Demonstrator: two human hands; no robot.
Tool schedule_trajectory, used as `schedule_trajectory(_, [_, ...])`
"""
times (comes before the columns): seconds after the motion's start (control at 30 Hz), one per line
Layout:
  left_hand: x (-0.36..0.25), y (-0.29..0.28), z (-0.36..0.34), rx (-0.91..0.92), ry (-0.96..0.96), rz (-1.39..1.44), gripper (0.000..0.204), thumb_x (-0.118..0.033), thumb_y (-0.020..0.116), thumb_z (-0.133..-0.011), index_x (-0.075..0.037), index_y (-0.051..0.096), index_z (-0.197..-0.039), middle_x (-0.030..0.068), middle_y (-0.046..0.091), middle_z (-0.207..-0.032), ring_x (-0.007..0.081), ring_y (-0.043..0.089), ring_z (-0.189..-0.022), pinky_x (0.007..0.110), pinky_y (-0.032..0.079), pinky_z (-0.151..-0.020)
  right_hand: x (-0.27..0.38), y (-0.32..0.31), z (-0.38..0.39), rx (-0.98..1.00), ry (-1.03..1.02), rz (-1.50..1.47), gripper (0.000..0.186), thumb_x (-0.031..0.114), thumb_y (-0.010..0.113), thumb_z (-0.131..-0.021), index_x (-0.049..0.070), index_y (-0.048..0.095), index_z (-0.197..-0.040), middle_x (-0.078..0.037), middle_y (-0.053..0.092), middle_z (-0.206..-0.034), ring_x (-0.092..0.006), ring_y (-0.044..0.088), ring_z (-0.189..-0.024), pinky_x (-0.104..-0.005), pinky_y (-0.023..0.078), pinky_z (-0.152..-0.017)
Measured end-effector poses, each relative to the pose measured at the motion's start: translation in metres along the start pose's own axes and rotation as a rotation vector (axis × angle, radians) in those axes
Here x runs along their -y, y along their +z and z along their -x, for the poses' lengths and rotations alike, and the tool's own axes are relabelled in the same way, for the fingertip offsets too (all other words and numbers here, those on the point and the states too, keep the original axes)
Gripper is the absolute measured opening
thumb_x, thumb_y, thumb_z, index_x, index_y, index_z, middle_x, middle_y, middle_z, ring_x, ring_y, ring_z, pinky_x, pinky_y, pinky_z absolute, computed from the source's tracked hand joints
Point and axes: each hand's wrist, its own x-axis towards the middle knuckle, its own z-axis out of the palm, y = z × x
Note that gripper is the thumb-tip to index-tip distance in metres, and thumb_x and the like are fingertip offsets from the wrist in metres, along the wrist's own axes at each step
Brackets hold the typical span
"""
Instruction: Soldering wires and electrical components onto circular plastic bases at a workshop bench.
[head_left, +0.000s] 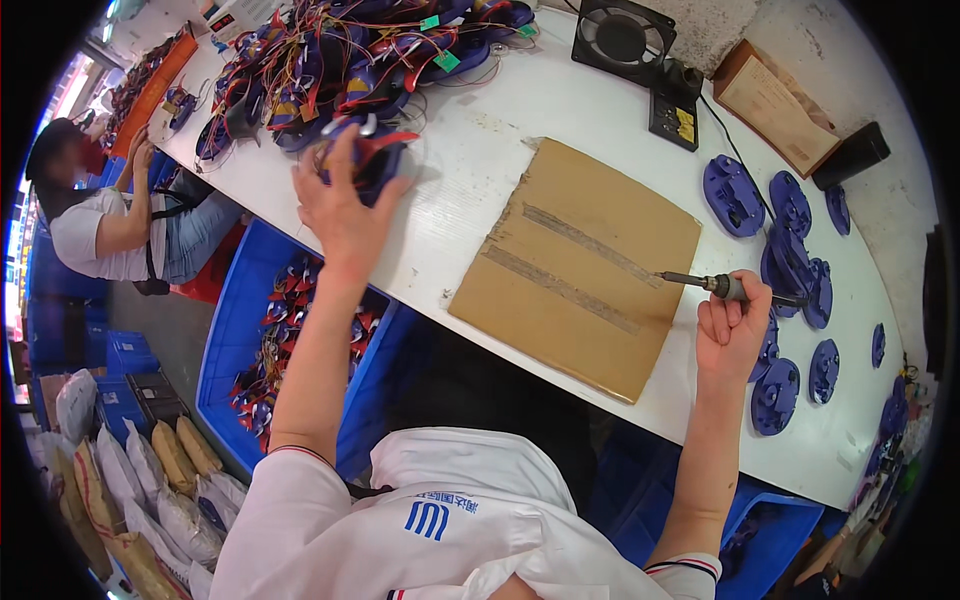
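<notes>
My left hand point(342, 205) grips a purple plastic assembly point(378, 160) with red and white parts, at the front of a heap of similar wired pieces point(450, 30) with small green boards. My right hand point(730, 325) holds a soldering iron point(715, 284), its tip over a worn cardboard mat point(560, 180) with two long grey strips. Several purple oval shells point(733, 195) lie to the right of the mat.
A fan point(620, 40), black stand point(672, 120) and cardboard box point(775, 105) stand along the wall. Blue bins point(225, 360) below the table hold more parts. At left a seated co-worker point(100, 225) works beside an orange tray point(150, 90); sacks point(125, 470) lie on the floor.
</notes>
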Motion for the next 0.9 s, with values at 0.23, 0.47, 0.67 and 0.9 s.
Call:
schedule_trajectory(0.23, [0.064,0.012,-0.037,-0.012,-0.130,0.015,0.071,-0.031,0.073,-0.071,-0.032,0.037,-0.133,0.0191,0.022,-0.135,0.0396,0.031,-0.122,0.054,0.034,-0.092,-0.002,-0.001,-0.001,0.002,0.018,0.018,0.015,0.016,0.047,-0.089,0.003,0.054,-0.086,0.006,0.036,-0.046,-0.0020,0.019,-0.030,-0.0164,0.016,-0.031])
schedule_trajectory(0.47, [0.108,0.030,-0.078,-0.020,-0.119,0.019,0.077,-0.035,0.074,-0.069,-0.034,0.034,-0.134,0.0222,0.016,-0.139,0.0450,0.023,-0.127,0.063,0.027,-0.095,-0.004,0.000,-0.002,-0.033,0.009,0.029,0.014,0.016,0.047,-0.089,0.004,0.054,-0.086,0.006,0.036,-0.046,-0.0021,0.019,-0.030,-0.0164,0.016,-0.031])
schedule_trajectory(0.67, [0.030,0.020,-0.070,-0.098,-0.227,0.011,0.095,-0.055,0.073,-0.060,-0.038,0.024,-0.140,0.0260,0.000,-0.145,0.0559,0.000,-0.129,0.078,0.007,-0.089,-0.010,0.001,-0.004,-0.057,0.040,0.045,0.013,0.016,0.049,-0.088,0.004,0.054,-0.084,0.006,0.036,-0.046,-0.0021,0.019,-0.030,-0.0166,0.016,-0.030])
schedule_trajectory(0.9, [0.018,0.066,-0.099,-0.004,-0.396,-0.204,0.101,-0.069,0.067,-0.059,-0.039,0.017,-0.142,0.0262,-0.005,-0.146,0.0557,-0.014,-0.128,0.079,0.001,-0.087,-0.008,-0.005,-0.003,-0.101,0.060,0.056,0.011,0.016,0.051,-0.087,0.006,0.054,-0.082,0.006,0.035,-0.046,-0.0020,0.019,-0.030,-0.0168,0.016,-0.030])
